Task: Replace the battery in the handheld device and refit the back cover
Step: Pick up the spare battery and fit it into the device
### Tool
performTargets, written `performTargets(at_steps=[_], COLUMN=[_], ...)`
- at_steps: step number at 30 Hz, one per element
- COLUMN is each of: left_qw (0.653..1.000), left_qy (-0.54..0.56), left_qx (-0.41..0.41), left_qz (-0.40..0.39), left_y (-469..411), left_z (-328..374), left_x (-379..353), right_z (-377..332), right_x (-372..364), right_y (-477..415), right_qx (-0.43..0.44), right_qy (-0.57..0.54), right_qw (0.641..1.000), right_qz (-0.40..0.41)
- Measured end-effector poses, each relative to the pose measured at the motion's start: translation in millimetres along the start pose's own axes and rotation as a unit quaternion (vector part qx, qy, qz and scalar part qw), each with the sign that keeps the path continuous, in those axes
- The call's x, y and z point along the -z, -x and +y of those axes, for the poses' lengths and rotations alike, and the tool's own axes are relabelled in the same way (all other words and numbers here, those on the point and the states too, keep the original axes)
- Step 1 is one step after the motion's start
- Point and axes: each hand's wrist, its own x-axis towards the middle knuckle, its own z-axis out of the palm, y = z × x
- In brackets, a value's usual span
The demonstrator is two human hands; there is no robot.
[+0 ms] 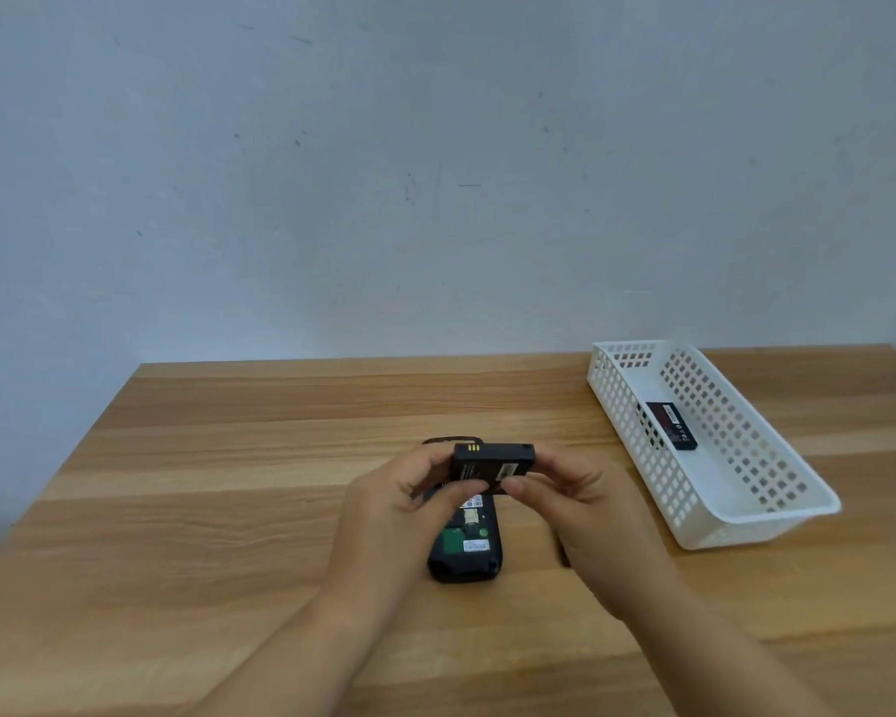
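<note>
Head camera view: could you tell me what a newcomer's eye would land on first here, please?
First, the dark battery held up between the left hand and right hand at the middle of the wooden table. Directly beneath it lies the handheld device, back cover off, its compartment open. To the right stands a white perforated basket with another battery inside.

Showing at frame centre: two hands, left [394, 504] and right [580, 504]; two batteries, one held [492, 465], one in the basket [671, 425]; one handheld device [466, 548]; one white basket [777, 514] at right.
</note>
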Motion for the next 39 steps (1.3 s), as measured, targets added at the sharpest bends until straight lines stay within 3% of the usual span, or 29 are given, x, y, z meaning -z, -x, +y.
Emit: performTargets(at_steps=[13, 26, 29, 33, 36, 39], left_qw=[0.997, 0.995, 0.995, 0.988, 0.969, 0.955], left_qy=[-0.059, -0.094, -0.091, -0.046, -0.029, -0.03], left_qx=[-0.01, -0.012, 0.012, 0.141, 0.244, 0.293], left_qz=[-0.042, -0.034, -0.032, -0.031, -0.021, -0.028], left_y=[-11.2, -17.1, -17.6, -15.1, -12.2, -11.2], left_z=[-7.2, -8.1, -9.1, -21.8, -39.4, -51.4], left_x=[8.3, 8.8, 7.6, -1.2, -6.6, -6.3], right_z=[4.0, 12.4, 13.9, 28.4, 45.9, 56.9], right_x=[2.4, 3.5, 1.7, -8.9, -16.0, -17.9], right_y=[-3.5, -13.0, -14.9, -19.7, -19.5, -18.5], right_qx=[0.073, 0.088, 0.055, -0.116, -0.2, -0.241], right_qy=[0.082, 0.113, 0.119, 0.0, 0.033, 0.053], right_qw=[0.994, 0.99, 0.991, 0.992, 0.977, 0.968], right_qz=[-0.018, -0.01, 0.001, 0.058, 0.067, 0.053])
